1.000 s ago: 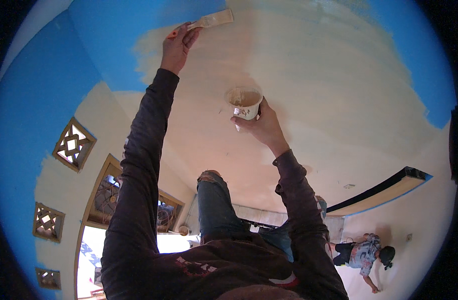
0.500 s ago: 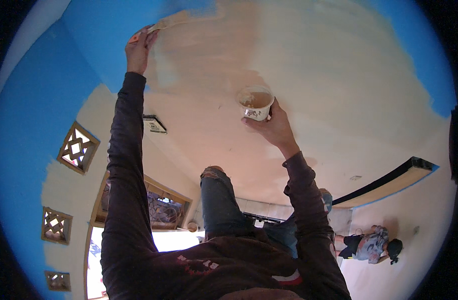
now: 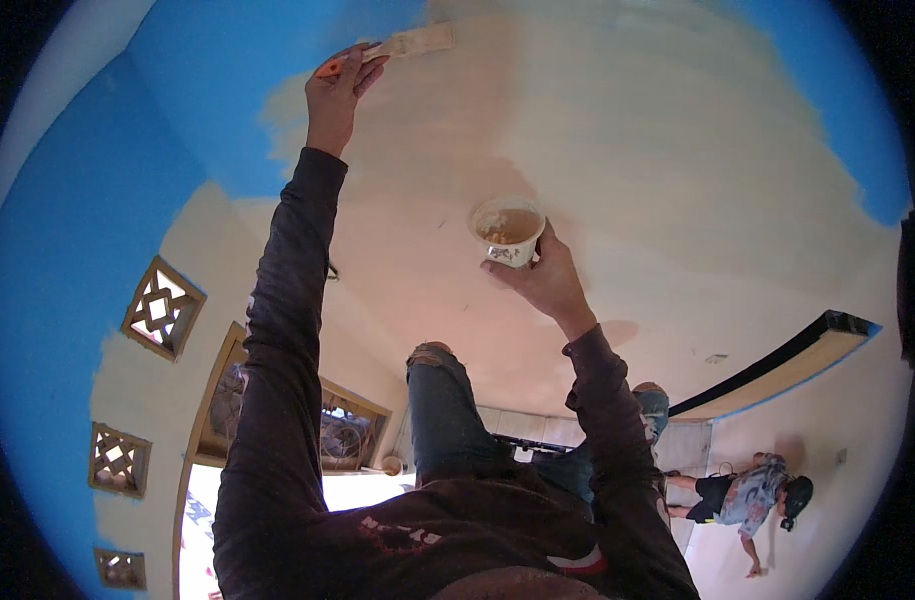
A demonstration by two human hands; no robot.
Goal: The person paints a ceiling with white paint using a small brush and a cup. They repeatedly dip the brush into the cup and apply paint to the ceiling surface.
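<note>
Evidently, brushing cream paint [image 3: 515,222] over blue is the step in hand. At the upper left, the left hand [image 3: 336,106] has its grip wrapped around the brush [image 3: 424,41], bristles near the blue edge on the wall [image 3: 638,180]; whether they touch, I cannot tell. Near the centre, the right hand [image 3: 551,276] grasps the cup [image 3: 508,256]. Another stroke would likely call for even pressure and a level cup.

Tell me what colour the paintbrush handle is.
The paintbrush handle in the left hand looks orange, best in the head view.
</note>
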